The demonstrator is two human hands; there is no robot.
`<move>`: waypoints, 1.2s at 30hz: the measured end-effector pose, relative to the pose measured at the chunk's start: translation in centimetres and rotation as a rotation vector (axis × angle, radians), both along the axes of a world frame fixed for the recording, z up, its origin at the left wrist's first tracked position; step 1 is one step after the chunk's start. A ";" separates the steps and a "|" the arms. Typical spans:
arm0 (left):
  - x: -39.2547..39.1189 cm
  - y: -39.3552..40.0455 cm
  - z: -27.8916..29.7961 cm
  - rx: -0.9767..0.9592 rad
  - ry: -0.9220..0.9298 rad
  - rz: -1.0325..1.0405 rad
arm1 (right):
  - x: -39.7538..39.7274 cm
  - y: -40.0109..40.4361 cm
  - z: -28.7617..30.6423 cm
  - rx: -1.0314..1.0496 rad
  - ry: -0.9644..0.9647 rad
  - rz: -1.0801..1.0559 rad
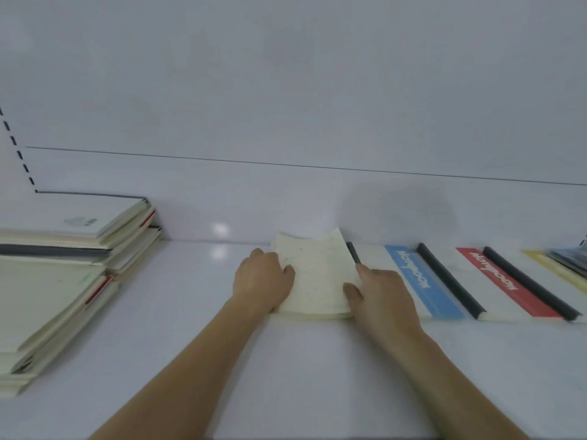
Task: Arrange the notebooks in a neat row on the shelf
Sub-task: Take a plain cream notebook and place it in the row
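Note:
A cream notebook [317, 274] lies flat on the white shelf [197, 312] in the middle of the view, with its far cover corners curling up. My left hand [262, 277] grips its left edge and my right hand [379, 295] presses on its right edge. To its right runs a row of flat notebooks: one with a blue stripe [425, 284], one with a red stripe [505, 284] and one with a yellow stripe [556, 271], each with a dark spine. The cream notebook overlaps the left part of the blue-striped one.
A tall, untidy stack of cream notebooks [60, 268] fills the shelf's left end. The white back wall [286, 106] rises behind. Another grey-blue item [571, 258] lies at the far right edge, over the yellow-striped notebook.

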State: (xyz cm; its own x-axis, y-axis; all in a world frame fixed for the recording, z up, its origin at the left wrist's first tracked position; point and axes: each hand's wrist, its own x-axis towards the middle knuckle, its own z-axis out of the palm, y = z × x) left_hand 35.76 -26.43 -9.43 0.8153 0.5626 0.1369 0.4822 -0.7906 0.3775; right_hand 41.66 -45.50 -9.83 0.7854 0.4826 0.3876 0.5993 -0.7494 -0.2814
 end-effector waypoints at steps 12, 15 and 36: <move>-4.5 0.4 1.3 -0.074 0.231 -0.345 | 1.7 -1.1 0.9 -0.408 0.079 0.225; -4.8 0.6 1.2 -0.066 0.229 -0.365 | 1.6 -0.9 0.7 -0.396 0.024 0.242; -6.4 0.3 1.0 -0.126 0.091 -0.348 | -0.7 -0.8 1.7 -0.233 -0.016 0.196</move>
State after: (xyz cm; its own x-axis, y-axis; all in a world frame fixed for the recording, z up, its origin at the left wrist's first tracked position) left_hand 29.34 -26.17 -8.42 0.9663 0.2574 0.0025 0.2287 -0.8629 0.4506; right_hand 40.97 -46.34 -8.13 0.6632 0.7019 0.2600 0.7419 -0.6623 -0.1045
